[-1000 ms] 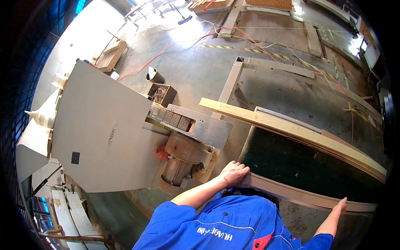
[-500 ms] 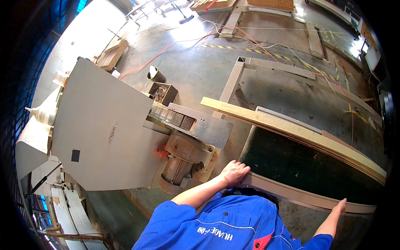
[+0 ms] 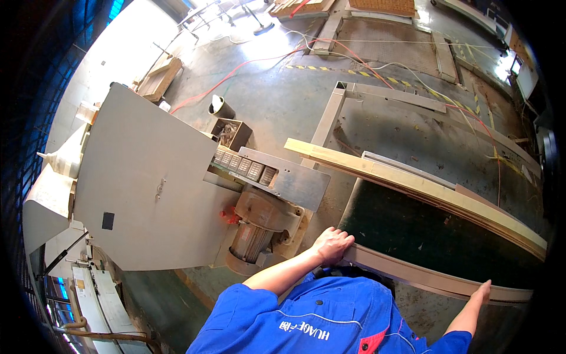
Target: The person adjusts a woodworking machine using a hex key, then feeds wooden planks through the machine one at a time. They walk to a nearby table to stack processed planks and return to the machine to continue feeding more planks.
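A dark green belt table [image 3: 413,227] lies in front of me, with a beige rail [image 3: 407,268] along its near side. My left hand [image 3: 333,243] is closed over the left end of this rail, knuckles up and fingers curled. Farther right, my right hand [image 3: 482,292] holds the same rail, its fingers partly hidden. Long pale wooden strips [image 3: 413,180] lie along the far side of the belt. Neither hand touches them.
Left of the table stands a machine with a large grey panel [image 3: 153,189], a segmented track [image 3: 244,165], a metal plate [image 3: 300,184] and a rusty motor [image 3: 250,242]. Beyond are a scrap box [image 3: 231,133], a bin [image 3: 221,107], a beige frame [image 3: 330,115] and a red hose [image 3: 247,61] on the floor.
The pads of the segmented track have shifted slightly along it. Both my hands stay in the same place on the rail.
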Tool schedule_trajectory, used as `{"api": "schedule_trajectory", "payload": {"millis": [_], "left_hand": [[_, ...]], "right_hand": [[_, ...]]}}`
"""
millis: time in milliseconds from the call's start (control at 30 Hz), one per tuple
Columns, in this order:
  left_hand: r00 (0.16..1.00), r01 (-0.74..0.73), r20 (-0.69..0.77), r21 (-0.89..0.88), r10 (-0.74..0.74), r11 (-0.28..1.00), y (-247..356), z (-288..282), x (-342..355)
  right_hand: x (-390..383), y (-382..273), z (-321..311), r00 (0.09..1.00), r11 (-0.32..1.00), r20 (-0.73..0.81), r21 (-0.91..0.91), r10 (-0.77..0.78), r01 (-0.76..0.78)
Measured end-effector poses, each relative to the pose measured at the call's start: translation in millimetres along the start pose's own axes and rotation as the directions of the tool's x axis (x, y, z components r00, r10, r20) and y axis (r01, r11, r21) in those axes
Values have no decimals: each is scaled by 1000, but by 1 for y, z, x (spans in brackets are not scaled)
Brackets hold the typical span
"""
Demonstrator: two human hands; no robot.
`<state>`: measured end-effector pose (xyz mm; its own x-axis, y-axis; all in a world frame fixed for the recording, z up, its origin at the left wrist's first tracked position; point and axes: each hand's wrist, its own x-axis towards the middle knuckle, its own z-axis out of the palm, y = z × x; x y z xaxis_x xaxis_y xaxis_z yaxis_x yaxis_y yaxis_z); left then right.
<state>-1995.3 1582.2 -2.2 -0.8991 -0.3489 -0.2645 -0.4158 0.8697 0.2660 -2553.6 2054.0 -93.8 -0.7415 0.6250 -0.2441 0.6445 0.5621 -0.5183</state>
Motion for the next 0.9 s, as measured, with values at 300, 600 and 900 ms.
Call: {"api": "schedule_trajectory", "payload": {"millis": [300, 600, 900], "left_hand": [[1000, 11, 26, 3, -11, 1000, 1, -2, 1], [998, -17, -53, -11, 17, 1000, -1, 0, 0], [998, -15, -63, -6, 15, 1000, -1, 4, 0]], "right_hand": [[-10, -2, -2, 998, 997, 52, 64, 36, -40], [-16, -1, -5, 999, 999, 22, 7, -35, 35], [-13, 0, -2, 1000, 1000, 14, 28, -14, 13]]}}
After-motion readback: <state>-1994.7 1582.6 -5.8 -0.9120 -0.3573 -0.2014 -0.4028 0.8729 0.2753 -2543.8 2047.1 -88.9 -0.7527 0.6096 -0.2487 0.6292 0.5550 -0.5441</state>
